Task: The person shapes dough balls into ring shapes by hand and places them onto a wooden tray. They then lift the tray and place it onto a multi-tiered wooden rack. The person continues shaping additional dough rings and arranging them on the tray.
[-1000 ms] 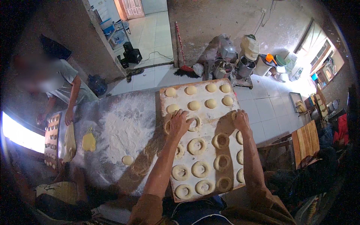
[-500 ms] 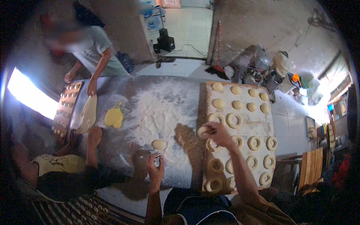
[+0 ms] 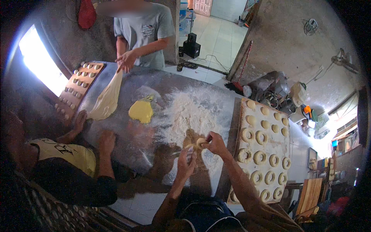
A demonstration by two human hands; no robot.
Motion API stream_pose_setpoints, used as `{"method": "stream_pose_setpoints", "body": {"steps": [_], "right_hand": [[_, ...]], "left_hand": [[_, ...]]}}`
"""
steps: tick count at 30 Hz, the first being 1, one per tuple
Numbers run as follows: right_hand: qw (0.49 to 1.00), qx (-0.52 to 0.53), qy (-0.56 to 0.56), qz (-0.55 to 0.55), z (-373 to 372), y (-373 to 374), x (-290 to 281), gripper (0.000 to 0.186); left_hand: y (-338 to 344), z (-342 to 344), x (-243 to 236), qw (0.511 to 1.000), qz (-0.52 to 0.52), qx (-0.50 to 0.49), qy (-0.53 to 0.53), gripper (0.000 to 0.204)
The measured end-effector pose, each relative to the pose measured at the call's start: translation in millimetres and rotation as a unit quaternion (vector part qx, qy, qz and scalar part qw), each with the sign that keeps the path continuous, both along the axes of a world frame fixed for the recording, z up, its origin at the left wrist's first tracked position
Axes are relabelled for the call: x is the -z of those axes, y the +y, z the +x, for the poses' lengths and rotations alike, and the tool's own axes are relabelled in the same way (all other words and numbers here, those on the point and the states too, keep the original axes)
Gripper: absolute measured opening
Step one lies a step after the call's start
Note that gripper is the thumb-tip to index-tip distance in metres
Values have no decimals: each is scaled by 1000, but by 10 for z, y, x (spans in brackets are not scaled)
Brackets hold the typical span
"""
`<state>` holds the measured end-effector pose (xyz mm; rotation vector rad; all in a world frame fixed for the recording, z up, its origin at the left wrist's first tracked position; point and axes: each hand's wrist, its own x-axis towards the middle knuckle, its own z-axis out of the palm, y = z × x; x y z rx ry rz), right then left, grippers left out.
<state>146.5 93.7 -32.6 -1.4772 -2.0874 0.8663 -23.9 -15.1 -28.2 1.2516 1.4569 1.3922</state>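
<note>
In front of me, over the floury table, my right hand [image 3: 215, 145] is closed on a small round piece of dough [image 3: 201, 142]. My left hand [image 3: 186, 164] is just to its left, with fingertips pinched at a pale bit of dough [image 3: 189, 146], partly hidden by the fingers. The two hands nearly touch. To the right lies a floured board [image 3: 266, 141], with dough rings [image 3: 260, 157] in its nearer rows and dough balls [image 3: 265, 124] in its far rows.
Loose flour [image 3: 191, 116] covers the middle of the metal table [image 3: 154, 81]. Left of it lies a yellow lump [image 3: 141, 111]. Across the table a person [image 3: 143, 38] holds up a stretched dough sheet [image 3: 106, 100]; another person's hand [image 3: 107, 141] is nearby. A tray of dough pieces [image 3: 79, 83] stands far left.
My right hand has come from over the board to beside my left hand, bringing its dough piece. The person opposite has lifted the dough sheet's end. My view has swung left.
</note>
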Motion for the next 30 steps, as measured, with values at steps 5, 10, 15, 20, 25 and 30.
{"method": "stream_pose_setpoints", "body": {"steps": [5,10,15,20,25,30], "right_hand": [[933,89,302,-171,-112,-501,-317,50],[950,135,255,-121,-171,-660,-434,61],[947,-22,254,-197,-64,-703,-430,56],[982,47,145,-107,119,-683,-52,39],[980,156,112,-61,156,-828,493,29],[988,146,51,-23,19,-881,28,46]], "left_hand": [[221,62,-103,997,-14,79,-17,29],[251,81,-116,994,-24,102,33,26],[74,288,53,895,-71,79,-433,32],[71,200,-32,824,-40,232,-515,41],[195,346,358,777,-69,104,-617,27],[222,402,456,989,41,128,-63,26]]}}
